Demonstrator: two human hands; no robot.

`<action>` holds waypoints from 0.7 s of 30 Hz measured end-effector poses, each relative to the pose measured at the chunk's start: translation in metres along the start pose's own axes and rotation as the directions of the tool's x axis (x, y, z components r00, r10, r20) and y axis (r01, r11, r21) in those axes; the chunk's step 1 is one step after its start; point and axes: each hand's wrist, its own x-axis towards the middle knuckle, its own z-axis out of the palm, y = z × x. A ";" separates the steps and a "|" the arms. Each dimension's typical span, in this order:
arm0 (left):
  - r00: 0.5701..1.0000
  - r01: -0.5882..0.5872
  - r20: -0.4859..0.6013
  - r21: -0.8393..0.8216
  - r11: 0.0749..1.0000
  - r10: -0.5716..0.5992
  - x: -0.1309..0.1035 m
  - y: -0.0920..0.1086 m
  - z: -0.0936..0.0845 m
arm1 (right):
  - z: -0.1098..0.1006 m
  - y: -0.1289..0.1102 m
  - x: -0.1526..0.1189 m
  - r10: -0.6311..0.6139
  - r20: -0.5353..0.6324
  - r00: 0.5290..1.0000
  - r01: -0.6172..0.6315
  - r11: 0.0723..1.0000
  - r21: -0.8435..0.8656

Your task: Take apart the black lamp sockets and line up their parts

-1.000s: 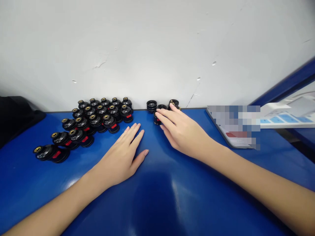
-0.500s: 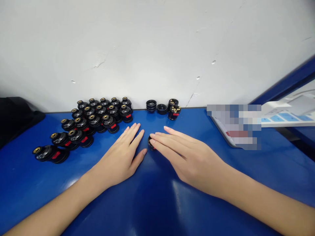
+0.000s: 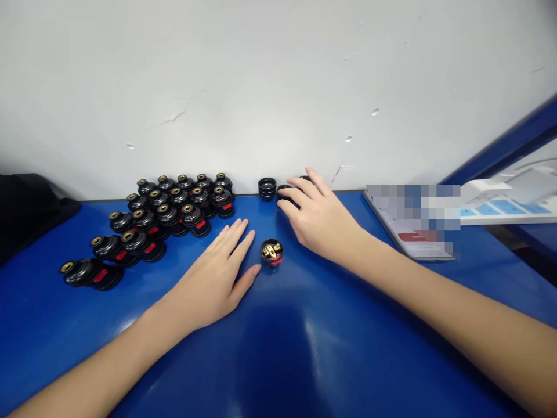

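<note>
Head view: left hand (image 3: 211, 284) lies flat on the blue bench (image 3: 278, 348), fingers together, beside a black socket (image 3: 271, 253); right hand (image 3: 319, 217), fingers loosely curled, touches black parts (image 3: 267, 187) at the wall.

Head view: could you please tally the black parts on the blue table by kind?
Capped sockets: 17
Open socket with brass contacts: 1
Ring pieces at the wall: 2 visible
Total: 20 visible

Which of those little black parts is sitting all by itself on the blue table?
The one with brass showing inside, just off the left hand's thumb tip. The others sit in a cluster or by the wall near the right hand.
</note>
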 end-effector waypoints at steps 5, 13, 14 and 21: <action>1.000 -0.001 0.015 0.003 1.000 0.001 0.000 0.000 -0.001 | 0.008 0.000 0.002 0.014 0.029 0.999 -0.012 0.998 -0.061; 1.000 -0.003 -0.003 -0.016 1.000 0.003 0.000 0.000 -0.001 | 0.003 -0.003 0.000 0.011 0.063 0.998 -0.010 1.000 -0.022; 1.000 -0.006 -0.003 -0.014 1.000 0.006 0.000 0.000 -0.001 | 0.000 -0.004 -0.001 0.007 0.061 0.998 -0.006 1.000 -0.022; 1.000 -0.005 0.001 0.007 1.000 0.005 0.000 0.000 0.000 | -0.037 -0.016 -0.021 -0.109 -0.007 0.994 0.109 0.989 0.098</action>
